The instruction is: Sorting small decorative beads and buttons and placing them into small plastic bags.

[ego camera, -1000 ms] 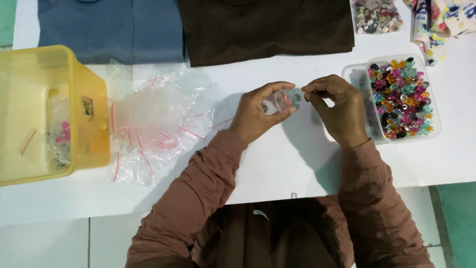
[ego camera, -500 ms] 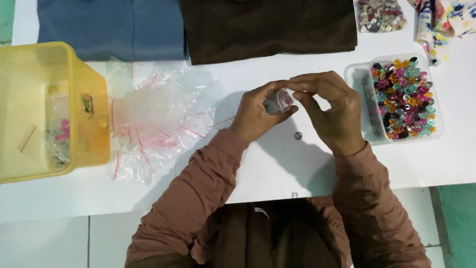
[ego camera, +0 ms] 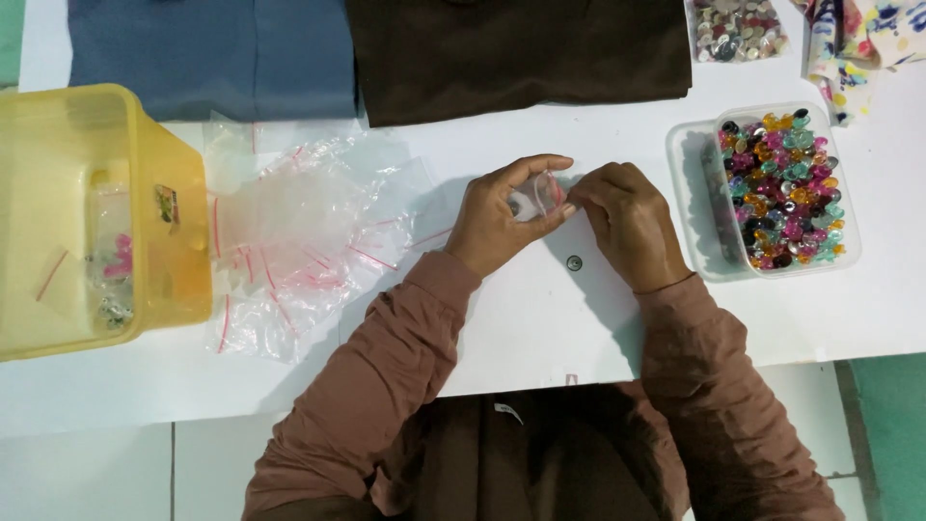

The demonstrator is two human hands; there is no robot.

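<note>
1. Yellow plastic tub (ego camera: 145,174): at the table's left edge, partly cut off by the frame; small items lie inside.
2. Pile of small clear bags (ego camera: 299,241) with red strips: just right of the tub, touching it, spreading toward the table's middle.
3. Blue cloth (ego camera: 212,53) and dark brown cloth (ego camera: 521,48): folded side by side along the far edge.
4. White table (ego camera: 502,328): a bare strip lies between the bag pile and the left hand, and more bare surface runs from the hands to the near edge.
5. Left hand (ego camera: 502,222): thumb and fingers curled around a small clear bag (ego camera: 542,196), pinching it just above the table centre.
6. Right hand (ego camera: 627,222): fingertips pinching the same bag's right edge; hands meet there.
7. Small dark bead (ego camera: 575,262): lies alone on the table below the hands.
8. Clear tray of coloured beads (ego camera: 786,188): near the right hand, apart from it, close to the right edge.
</note>
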